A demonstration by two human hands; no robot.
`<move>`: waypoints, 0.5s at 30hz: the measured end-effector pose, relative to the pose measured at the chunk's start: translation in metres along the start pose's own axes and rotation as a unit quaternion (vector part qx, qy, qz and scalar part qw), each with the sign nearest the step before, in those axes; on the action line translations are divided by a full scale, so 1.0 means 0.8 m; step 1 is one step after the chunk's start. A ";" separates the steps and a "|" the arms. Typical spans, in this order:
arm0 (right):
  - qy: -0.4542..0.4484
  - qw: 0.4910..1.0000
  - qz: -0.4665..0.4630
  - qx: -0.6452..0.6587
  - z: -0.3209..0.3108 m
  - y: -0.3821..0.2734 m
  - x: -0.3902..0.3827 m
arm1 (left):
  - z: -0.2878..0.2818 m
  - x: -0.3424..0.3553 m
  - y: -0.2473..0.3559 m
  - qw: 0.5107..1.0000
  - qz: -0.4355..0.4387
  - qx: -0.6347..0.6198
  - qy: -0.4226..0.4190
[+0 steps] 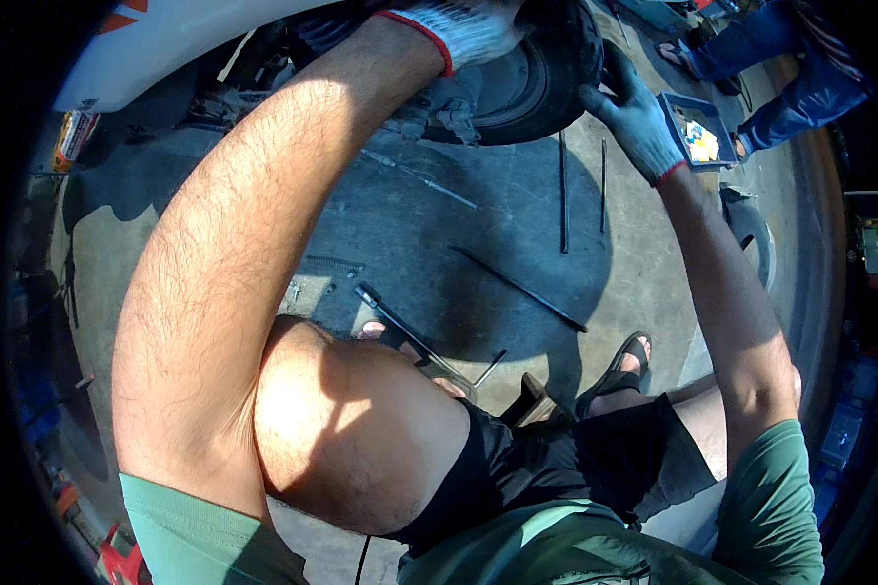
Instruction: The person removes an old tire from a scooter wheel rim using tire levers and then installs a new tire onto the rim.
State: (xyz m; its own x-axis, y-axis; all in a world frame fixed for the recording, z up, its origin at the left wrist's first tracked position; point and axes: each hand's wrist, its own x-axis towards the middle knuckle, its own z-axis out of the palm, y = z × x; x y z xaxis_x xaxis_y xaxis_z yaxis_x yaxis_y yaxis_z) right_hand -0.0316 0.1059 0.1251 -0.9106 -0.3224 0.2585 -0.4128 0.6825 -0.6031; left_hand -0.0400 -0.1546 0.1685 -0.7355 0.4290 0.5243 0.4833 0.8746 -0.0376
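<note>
A black tyre (546, 107) on a wheel hangs at the top among grimy metal parts (454, 115), below a white body panel (156, 39). My left hand (473, 34), in a white knit glove with a red cuff, reaches to the wheel’s top; its fingers are hidden. My right hand (634, 122), in a dark-palmed glove with a red cuff, grips the tyre’s right side, thumb toward me and fingers curled at its edge. Beneath the wheel, long dark rods (563, 195) and a thin silver shaft (439, 190) lie on the concrete.
A blue-grey tray (697, 138) with small items stands at right, beside another person’s jeans-clad legs (795, 107). A spring (332, 265), a tool with a long handle (395, 322) and another rod (517, 288) lie before my sandalled feet. Red objects (122, 556) are at lower left.
</note>
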 end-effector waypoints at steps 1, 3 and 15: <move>-0.003 1.000 -0.001 -0.020 0.002 -0.001 0.011 | 0.000 0.000 0.000 1.000 -0.007 0.000 0.005; -0.014 0.998 0.012 -0.057 0.004 -0.001 0.031 | 0.003 -0.001 0.003 1.000 -0.022 -0.004 0.018; -0.035 0.994 0.076 -0.063 -0.004 -0.069 0.040 | 0.010 0.008 0.008 1.000 -0.030 0.005 -0.008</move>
State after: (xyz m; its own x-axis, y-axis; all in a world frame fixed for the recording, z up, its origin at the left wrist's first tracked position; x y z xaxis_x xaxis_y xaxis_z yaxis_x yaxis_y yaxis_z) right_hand -0.0379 0.0596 0.1691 -0.9611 -0.2513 0.1149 -0.2732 0.8026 -0.5303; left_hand -0.0453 -0.1444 0.1648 -0.7704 0.3793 0.5125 0.4337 0.9010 -0.0150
